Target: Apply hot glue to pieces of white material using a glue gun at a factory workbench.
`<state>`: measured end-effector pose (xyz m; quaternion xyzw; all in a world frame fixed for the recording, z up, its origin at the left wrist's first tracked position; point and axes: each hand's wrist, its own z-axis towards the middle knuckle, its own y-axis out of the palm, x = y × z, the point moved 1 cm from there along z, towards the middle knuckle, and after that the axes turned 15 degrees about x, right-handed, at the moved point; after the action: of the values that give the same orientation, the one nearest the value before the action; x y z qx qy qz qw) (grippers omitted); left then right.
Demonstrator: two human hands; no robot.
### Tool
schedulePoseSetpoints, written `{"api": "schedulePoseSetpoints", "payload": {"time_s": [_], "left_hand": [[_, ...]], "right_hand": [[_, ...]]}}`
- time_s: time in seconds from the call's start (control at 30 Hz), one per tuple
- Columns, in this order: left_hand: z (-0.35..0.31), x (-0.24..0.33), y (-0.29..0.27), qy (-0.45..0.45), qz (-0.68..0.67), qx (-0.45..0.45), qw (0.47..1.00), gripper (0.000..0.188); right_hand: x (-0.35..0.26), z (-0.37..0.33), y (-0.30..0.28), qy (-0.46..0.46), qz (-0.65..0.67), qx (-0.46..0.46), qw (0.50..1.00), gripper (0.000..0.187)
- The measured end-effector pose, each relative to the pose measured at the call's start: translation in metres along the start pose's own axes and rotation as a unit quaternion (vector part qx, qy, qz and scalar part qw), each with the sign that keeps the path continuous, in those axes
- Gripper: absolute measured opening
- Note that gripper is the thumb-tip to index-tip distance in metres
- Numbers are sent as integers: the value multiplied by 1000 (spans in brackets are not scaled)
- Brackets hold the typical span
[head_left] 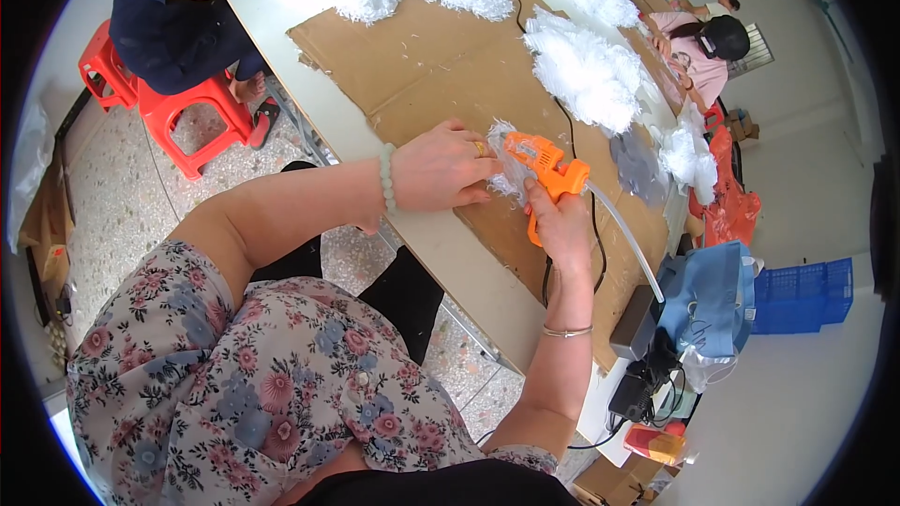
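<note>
My right hand [562, 230] is wrapped round the grip of an orange hot glue gun [542, 159]. A long whitish glue stick [626, 234] sticks out of its rear end. To its left, my left hand [441, 169] has its fingers bent on a small piece of white fringed material [504, 152]. The gun's front end is right over this piece, and its tip is hidden there. Both hands are above a brown cardboard sheet [422, 84] on the table.
Fluffy white piles [586, 70] lie around the cardboard. A black cable [569, 117] runs across it. At the right are a blue bag [708, 290], a dark box [636, 320] and blue crates [804, 295]. One person sits on a red stool [187, 117]; others are across the table.
</note>
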<state>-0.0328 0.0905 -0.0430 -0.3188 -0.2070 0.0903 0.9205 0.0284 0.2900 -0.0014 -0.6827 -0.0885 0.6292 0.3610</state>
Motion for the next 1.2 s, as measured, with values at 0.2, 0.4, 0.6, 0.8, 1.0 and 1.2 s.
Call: {"api": "schedulePoseSetpoints", "payload": {"time_s": [0.2, 0.4, 0.6, 0.8, 1.0, 1.2], "left_hand": [[0, 1, -3, -5, 4, 3, 1000, 38], [1, 3, -2, 6, 24, 13, 1000, 37], [1, 2, -1, 9, 35, 30, 999, 36], [0, 1, -2, 9, 29, 30, 999, 35], [2, 1, 0, 20, 37, 38, 998, 33], [1, -1, 0, 17, 39, 38, 998, 30]], "right_hand": [[-1, -2, -8, -6, 10, -21, 1000, 15], [-6, -7, -7, -28, 58, 7, 998, 14], [1, -6, -7, -58, -41, 16, 997, 14], [-5, -9, -17, -25, 48, 17, 998, 15], [-1, -5, -5, -40, 7, 41, 998, 18], [0, -6, -16, -56, -24, 3, 998, 20]]}}
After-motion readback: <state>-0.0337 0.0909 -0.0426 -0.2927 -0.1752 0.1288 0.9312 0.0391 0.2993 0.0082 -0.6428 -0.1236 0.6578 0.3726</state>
